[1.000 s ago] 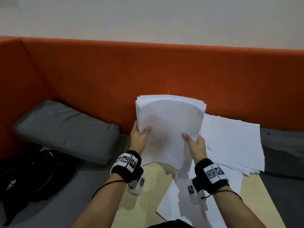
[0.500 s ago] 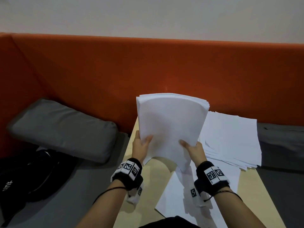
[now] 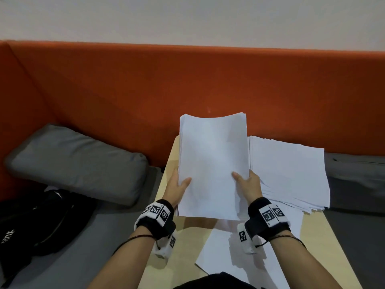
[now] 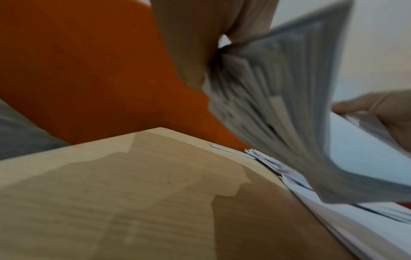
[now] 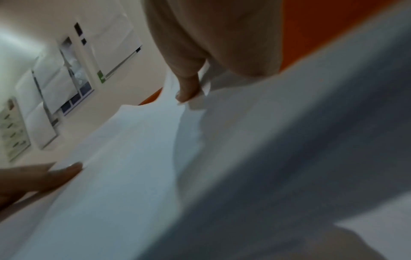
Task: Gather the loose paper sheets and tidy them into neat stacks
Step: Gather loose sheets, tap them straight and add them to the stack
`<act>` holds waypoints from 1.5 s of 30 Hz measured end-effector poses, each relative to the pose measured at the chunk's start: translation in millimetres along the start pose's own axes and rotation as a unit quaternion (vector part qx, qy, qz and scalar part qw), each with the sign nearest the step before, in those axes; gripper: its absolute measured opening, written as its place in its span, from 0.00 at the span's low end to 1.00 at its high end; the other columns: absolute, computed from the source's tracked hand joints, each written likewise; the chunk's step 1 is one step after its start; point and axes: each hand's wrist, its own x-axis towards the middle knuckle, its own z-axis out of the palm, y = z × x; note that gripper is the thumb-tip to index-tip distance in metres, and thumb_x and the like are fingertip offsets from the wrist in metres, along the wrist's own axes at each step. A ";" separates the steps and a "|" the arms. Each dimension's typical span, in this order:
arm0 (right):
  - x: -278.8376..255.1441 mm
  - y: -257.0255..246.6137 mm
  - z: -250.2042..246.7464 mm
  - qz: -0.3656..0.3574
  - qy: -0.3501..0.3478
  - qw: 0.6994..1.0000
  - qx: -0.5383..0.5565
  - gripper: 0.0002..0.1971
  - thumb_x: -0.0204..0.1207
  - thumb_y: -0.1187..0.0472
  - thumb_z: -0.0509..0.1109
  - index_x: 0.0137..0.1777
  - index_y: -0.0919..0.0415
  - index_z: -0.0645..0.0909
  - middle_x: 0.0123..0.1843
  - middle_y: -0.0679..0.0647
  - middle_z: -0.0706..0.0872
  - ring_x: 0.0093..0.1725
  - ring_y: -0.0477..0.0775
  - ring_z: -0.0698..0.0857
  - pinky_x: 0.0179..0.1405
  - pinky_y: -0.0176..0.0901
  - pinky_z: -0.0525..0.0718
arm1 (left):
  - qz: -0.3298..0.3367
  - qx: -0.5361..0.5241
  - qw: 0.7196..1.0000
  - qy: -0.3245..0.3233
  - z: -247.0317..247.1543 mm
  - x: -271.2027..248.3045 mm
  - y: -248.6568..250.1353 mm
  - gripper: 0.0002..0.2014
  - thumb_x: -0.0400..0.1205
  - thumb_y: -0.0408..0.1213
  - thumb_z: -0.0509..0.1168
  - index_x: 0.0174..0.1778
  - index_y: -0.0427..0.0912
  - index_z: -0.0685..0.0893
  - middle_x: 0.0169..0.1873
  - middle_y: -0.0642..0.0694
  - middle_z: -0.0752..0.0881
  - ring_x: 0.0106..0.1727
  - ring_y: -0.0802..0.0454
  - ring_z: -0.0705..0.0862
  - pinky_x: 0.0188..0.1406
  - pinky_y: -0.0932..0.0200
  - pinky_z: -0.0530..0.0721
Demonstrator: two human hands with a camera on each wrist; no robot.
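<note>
The wooden table [image 3: 183, 243] ran away toward twelve o'clock against the orange sofa back [image 3: 187, 80], and on it, at about two o'clock from the hands, lay the fanned pile [image 3: 291, 174] of white sheets with its edges stepped and ragged. Nearer the person, at five o'clock, more loose sheets [image 3: 220, 259] lay flat on the wood. Above the table's middle the held stack [image 3: 212, 163] stood nearly upright, clear of the surface, its top edge bowed. It looked a fair bundle, probably weighty enough to sag, limp across its width and slick sheet against sheet, so the leaves would likely slide and splay; the left wrist view showed its lower edges already fanned apart. The sensible hold was at both long edges low down, thumbs in front and fingers behind. That was the grip in use: the left hand [image 3: 177, 186] pinched the nine o'clock edge with its thumb across the front sheet, and the right hand [image 3: 248, 184] clasped the three o'clock edge likewise.
</note>
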 end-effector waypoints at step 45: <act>-36.4 80.5 -156.9 0.059 0.185 0.980 -0.046 0.16 0.78 0.67 0.66 0.65 0.66 0.78 0.58 0.63 0.84 0.56 0.61 0.82 0.55 0.46 0.76 | -0.194 0.407 0.851 -0.269 127.3 -48.7 -6.6 0.06 0.76 0.32 0.68 0.40 0.33 0.77 0.41 0.42 0.82 0.45 0.45 0.84 0.38 0.56 0.80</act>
